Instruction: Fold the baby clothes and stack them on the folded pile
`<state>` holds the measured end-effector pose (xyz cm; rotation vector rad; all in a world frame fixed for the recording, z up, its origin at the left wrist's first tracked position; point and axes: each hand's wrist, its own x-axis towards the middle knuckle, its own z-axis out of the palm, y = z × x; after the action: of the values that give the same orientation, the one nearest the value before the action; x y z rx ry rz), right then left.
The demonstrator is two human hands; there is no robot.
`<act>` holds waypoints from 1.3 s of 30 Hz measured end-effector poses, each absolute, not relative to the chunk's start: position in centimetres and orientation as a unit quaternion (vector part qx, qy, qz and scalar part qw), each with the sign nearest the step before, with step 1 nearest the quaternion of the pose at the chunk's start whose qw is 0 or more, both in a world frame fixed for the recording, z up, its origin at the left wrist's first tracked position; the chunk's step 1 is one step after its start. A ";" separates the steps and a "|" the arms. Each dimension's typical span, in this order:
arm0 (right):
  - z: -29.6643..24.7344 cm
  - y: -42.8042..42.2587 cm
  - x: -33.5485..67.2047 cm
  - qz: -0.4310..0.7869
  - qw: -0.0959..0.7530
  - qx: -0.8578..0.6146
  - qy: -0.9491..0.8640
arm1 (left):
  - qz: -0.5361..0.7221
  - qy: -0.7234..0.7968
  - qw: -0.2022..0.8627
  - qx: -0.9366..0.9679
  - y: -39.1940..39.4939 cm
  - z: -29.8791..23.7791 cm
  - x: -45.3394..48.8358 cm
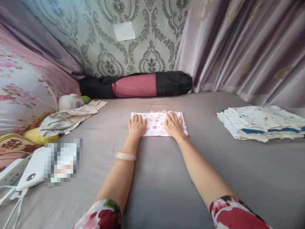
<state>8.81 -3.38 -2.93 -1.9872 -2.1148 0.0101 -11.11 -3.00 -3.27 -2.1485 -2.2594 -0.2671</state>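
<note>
A folded white cloth (156, 128) with a pink and red print lies flat on the grey bedsheet (157, 178), its long side running left to right. A bit of pink frilled edge shows along its far side. On the cloth's left end rests my left hand (137, 126), palm down with the fingers stretched forward. My right hand (174, 124) lies flat on the right end, fingers slightly spread. Both hands press on top of the cloth and grip nothing. What the palms cover is hidden.
At right sits a stack of folded printed cloths (259, 122). A black and pink rolled bag (134, 85) lies against the wall. On the left are a crumpled beige cloth (69, 119), a plush toy (70, 102), a white power bank (35, 167), a power strip (11, 171) and cables.
</note>
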 end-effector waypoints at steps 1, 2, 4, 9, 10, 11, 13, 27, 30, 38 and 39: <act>-3.0 -3.3 8.8 0.003 0.117 -0.681 -0.723 | -0.084 -0.722 0.004 -0.686 -3.0 -3.3 -11.1; -3.0 -3.3 8.8 0.003 0.114 -0.682 -0.722 | -0.084 -0.723 0.002 -0.686 -3.0 -3.3 -11.1; -3.0 -3.3 8.8 0.004 0.106 -0.684 -0.722 | -0.084 -0.723 0.000 -0.686 -3.0 -3.3 -11.1; -2.6 -3.4 8.8 0.019 0.104 -0.686 -0.720 | -0.097 -0.721 0.001 -0.686 -3.1 -3.0 -11.1; -2.5 -3.3 8.9 0.023 0.109 -0.688 -0.717 | -0.103 -0.722 -0.001 -0.685 -3.1 -2.9 -11.2; -2.4 -3.3 9.1 0.026 0.116 -0.692 -0.712 | -0.109 -0.723 -0.002 -0.683 -3.1 -2.7 -11.2; -2.2 -3.2 9.7 0.023 0.130 -0.705 -0.697 | -0.120 -0.728 0.001 -0.675 -3.1 -2.5 -11.5; -2.9 -2.2 13.2 0.070 0.084 -0.721 -0.684 | -0.102 -0.734 -0.057 -0.669 -2.7 -3.3 -13.2; -2.9 -2.3 13.2 0.067 0.082 -0.723 -0.683 | -0.100 -0.735 -0.059 -0.668 -2.7 -3.2 -13.2; -2.3 -2.4 13.0 0.063 0.084 -0.721 -0.684 | -0.103 -0.742 -0.038 -0.662 -3.1 -2.8 -13.1; -2.2 -2.5 12.8 0.055 0.090 -0.719 -0.687 | -0.106 -0.743 -0.026 -0.661 -3.1 -2.6 -13.0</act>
<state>12.83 -2.48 -2.17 -2.1369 -2.0440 0.1636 -12.99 -3.10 -2.64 -2.1107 -2.3722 -0.3392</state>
